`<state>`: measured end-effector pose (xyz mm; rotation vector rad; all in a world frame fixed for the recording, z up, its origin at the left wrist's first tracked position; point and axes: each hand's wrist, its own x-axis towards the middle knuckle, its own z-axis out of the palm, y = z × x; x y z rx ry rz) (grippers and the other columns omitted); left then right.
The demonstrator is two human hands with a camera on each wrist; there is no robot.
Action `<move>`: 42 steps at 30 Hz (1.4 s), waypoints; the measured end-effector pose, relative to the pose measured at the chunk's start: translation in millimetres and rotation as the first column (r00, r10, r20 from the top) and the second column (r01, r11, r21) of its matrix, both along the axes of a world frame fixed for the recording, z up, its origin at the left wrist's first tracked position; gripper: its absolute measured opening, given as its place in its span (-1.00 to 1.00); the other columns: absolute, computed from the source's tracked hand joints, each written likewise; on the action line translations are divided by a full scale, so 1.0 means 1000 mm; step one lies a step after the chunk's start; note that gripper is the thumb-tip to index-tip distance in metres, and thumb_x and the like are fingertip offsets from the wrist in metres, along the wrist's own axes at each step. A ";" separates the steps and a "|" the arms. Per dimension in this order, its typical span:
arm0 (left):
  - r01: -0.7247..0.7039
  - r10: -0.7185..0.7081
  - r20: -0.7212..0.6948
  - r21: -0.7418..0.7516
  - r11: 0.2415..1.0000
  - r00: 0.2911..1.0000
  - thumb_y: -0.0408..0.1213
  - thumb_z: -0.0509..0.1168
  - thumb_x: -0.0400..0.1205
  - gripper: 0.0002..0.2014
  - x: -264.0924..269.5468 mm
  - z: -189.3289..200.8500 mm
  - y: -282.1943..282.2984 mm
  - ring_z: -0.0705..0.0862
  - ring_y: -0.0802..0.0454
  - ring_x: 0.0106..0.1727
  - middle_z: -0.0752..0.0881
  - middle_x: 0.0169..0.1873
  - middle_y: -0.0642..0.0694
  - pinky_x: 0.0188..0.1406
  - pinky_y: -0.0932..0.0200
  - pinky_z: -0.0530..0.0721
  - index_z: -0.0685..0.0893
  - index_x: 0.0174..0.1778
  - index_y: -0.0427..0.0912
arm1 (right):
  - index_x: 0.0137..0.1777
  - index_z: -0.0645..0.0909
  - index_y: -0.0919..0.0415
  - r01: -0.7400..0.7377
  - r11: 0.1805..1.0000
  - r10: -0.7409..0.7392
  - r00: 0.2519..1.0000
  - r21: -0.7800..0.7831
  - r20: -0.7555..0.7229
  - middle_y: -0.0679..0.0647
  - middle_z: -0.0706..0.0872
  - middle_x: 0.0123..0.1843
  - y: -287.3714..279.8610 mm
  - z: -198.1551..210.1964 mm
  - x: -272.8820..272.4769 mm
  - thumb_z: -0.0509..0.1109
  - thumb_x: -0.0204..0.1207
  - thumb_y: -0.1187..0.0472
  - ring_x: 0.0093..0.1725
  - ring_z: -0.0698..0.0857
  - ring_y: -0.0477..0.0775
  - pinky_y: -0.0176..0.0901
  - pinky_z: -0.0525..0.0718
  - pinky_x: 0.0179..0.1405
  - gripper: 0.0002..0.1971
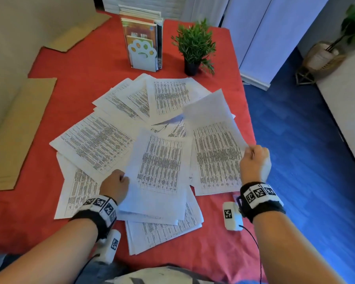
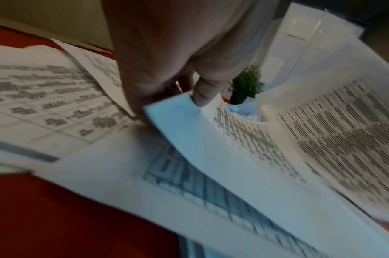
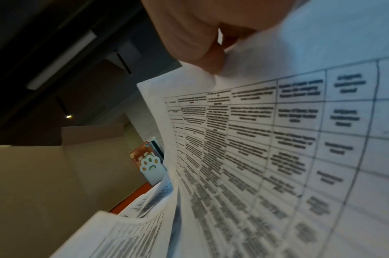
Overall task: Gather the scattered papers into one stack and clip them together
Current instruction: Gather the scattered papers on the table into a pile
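Observation:
Several printed sheets (image 1: pixel 96 140) lie fanned out and overlapping on the red tablecloth (image 1: pixel 74 83). My left hand (image 1: pixel 116 186) pinches the left edge of a printed sheet (image 1: pixel 160 169) lifted off the pile; in the left wrist view the thumb (image 2: pixel 202 94) presses on that sheet's corner (image 2: pixel 178 108). My right hand (image 1: pixel 253 158) pinches the corner of another sheet (image 1: pixel 211 111), raised and curled over a printed page (image 1: pixel 215 158) below. In the right wrist view the fingers (image 3: pixel 202 57) grip this table-printed sheet (image 3: pixel 277 139). I see no clip clearly.
A paw-shaped bookend with books (image 1: pixel 142 52) and a small potted plant (image 1: pixel 193 50) stand at the back of the table. Cardboard sheets (image 1: pixel 19 128) lie off the left edge. The table's right edge drops to blue floor (image 1: pixel 305 140). A small purple object (image 1: pixel 237 198) peeks out under my right wrist.

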<state>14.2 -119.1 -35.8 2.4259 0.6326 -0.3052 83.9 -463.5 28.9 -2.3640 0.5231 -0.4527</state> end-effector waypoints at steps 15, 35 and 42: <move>-0.187 0.200 0.164 -0.092 0.978 0.966 -0.38 0.10 0.67 -0.70 0.018 0.010 0.085 0.62 -0.39 0.12 0.66 0.12 -0.48 0.13 -0.10 0.57 0.58 0.26 -0.37 | -0.05 0.70 0.31 -0.106 0.994 0.085 0.855 0.013 0.512 0.17 0.69 -0.13 0.092 0.059 0.004 0.28 0.52 0.39 -0.08 0.62 0.04 -0.35 0.49 -0.06 -0.84; -0.269 0.286 0.197 -0.108 0.957 0.938 -0.44 0.08 0.66 -0.73 0.020 0.006 0.123 0.52 -0.17 -0.14 0.69 0.04 -0.44 -0.12 0.07 0.46 0.60 0.20 -0.37 | -0.10 0.67 0.02 -0.222 0.959 0.125 0.890 0.177 0.438 -0.15 0.68 -0.19 0.130 0.082 0.035 0.42 0.48 0.22 -0.13 0.64 -0.08 -0.15 0.65 -0.04 -0.93; -0.297 0.328 0.190 -0.174 0.939 0.925 -0.45 0.09 0.66 -0.75 0.014 -0.006 0.122 0.57 -0.19 -0.14 0.67 -0.09 -0.33 -0.15 0.07 0.48 0.61 0.17 -0.35 | 0.01 0.66 0.22 -0.149 0.973 0.115 0.976 0.178 0.184 0.07 0.73 -0.08 0.126 0.038 0.034 0.34 0.49 0.32 -0.10 0.61 0.00 -0.09 0.57 -0.08 -0.86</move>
